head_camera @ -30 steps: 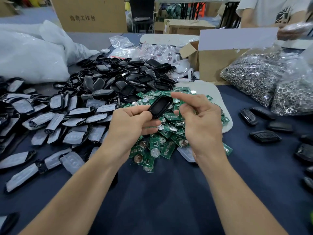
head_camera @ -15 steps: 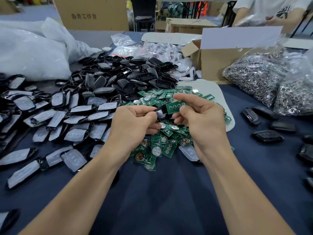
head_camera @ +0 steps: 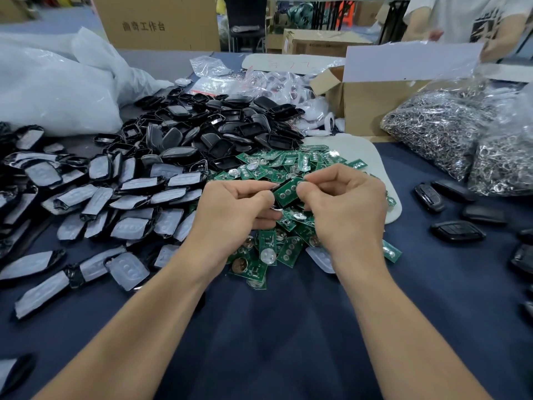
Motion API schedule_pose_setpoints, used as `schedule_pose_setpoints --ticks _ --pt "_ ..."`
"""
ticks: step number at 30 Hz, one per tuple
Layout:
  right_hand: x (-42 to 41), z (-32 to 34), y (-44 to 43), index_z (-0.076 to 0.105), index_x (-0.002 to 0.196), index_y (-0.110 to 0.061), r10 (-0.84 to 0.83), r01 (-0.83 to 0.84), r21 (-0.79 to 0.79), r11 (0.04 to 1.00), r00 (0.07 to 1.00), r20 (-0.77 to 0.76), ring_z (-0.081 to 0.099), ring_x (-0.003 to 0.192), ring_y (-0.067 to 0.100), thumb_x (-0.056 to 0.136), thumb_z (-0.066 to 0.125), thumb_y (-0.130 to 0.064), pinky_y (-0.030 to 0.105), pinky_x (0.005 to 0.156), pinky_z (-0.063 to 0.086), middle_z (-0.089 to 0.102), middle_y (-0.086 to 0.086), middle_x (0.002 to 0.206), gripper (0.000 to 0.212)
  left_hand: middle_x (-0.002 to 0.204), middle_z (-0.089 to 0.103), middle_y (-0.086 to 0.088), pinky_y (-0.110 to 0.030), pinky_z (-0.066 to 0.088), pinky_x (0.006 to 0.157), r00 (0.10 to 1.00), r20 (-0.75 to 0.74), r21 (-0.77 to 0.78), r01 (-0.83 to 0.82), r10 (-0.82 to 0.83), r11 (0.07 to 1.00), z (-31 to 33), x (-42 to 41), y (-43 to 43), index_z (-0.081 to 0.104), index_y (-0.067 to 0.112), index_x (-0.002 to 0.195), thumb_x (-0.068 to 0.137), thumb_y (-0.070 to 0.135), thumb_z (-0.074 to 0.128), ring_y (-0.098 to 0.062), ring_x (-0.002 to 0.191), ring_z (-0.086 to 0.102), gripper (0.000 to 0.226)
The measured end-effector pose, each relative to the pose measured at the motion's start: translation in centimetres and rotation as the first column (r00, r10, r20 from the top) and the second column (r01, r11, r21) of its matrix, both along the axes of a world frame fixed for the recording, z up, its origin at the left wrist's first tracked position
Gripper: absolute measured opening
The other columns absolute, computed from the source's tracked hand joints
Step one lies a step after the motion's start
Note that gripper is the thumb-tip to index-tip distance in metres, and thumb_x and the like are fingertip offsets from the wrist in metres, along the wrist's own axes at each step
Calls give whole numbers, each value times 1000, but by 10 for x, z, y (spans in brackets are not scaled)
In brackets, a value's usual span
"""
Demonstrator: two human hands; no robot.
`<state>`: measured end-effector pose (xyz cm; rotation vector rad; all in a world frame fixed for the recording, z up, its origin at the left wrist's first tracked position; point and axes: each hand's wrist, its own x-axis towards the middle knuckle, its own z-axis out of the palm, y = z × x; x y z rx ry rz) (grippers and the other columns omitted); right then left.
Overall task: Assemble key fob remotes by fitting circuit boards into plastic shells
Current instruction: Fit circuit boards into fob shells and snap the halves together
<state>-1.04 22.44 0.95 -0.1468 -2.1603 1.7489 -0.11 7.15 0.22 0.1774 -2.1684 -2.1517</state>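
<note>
Your left grip [head_camera: 233,206] is curling round a black shell [head_camera: 277,186], which is mostly hidden inside the fingers; only a dark edge is showing at the fingertips. Your right grip [head_camera: 346,209] is pinching a green circuit board [head_camera: 287,192] by its right edge between thumb and forefinger. You are holding the board tilted, with its left end meeting the shell's edge, just above the table [head_camera: 274,327]. Whether the board is seated in the shell cannot be told.

Directly under both hands, a heap of circuit boards [head_camera: 268,255] is lying partly on the dark blue cloth and partly on a white foam mat [head_camera: 377,160]. Beyond it, a pile of empty black shells [head_camera: 225,131] is spreading toward the far side. To your left, film-wrapped shell parts [head_camera: 129,197] are covering the table. To your right, closed key fobs [head_camera: 457,230] are lying well apart from the heap. Behind them, clear bags of metal rings [head_camera: 432,134] are leaning beside an open cardboard box [head_camera: 372,108]. A white plastic bag [head_camera: 52,90] is sitting at the far left, and another person [head_camera: 476,21] is standing across the table.
</note>
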Motion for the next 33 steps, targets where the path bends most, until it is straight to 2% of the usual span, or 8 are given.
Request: schedule_pose_setpoints --ticks 4,6,11,17,21,33 --pt "0 1 -2 74 70 -28 -38 38 68 997 999 -9 67 57 2 76 85 -20 15 53 49 71 -16 63 15 77 79 -11 -27 62 62 1000 -10 5 -29 29 1000 0 0 1 80 15 99 93 2 71 -26 73 79 16" --pt "0 0 -3 74 70 -28 -73 73 81 994 997 -4 66 57 0 76 85 -22 11 52 45 71 -18 63 14 73 78 -10 -25 61 61 999 -25 8 -32 32 999 1 1 3 81 16 94 92 1 71 -25 70 78 18" --pt "3 1 -7 73 69 -28 -121 120 114 986 993 -1 65 61 -6 76 84 -25 8 55 45 68 -26 65 13 75 79 -11 -24 60 60 999 -32 4 -35 35 999 2 2 5 82 16 90 91 -1 70 -22 67 77 21" --pt "1 1 -6 71 66 -25 -132 132 128 983 991 -6 64 58 -3 74 83 -23 8 50 42 67 -24 61 14 74 78 -11 -26 61 63 996 -29 59 -88 90 994 2 4 9 80 15 91 88 -3 70 -24 68 78 20" --pt "0 0 -5 71 66 -25 -123 122 124 985 992 1 62 52 -1 75 82 -22 9 46 41 67 -21 60 14 74 78 -12 -25 60 62 998 -20 85 -59 61 995 3 4 9 79 14 91 89 -4 70 -24 69 78 20" --pt "1 1 -4 70 64 -26 -120 121 156 980 993 -13 63 56 0 74 82 -24 10 50 43 68 -21 61 16 67 76 -11 -25 60 58 997 -24 68 -76 78 995 4 3 8 78 15 84 88 -4 72 -22 62 76 20"
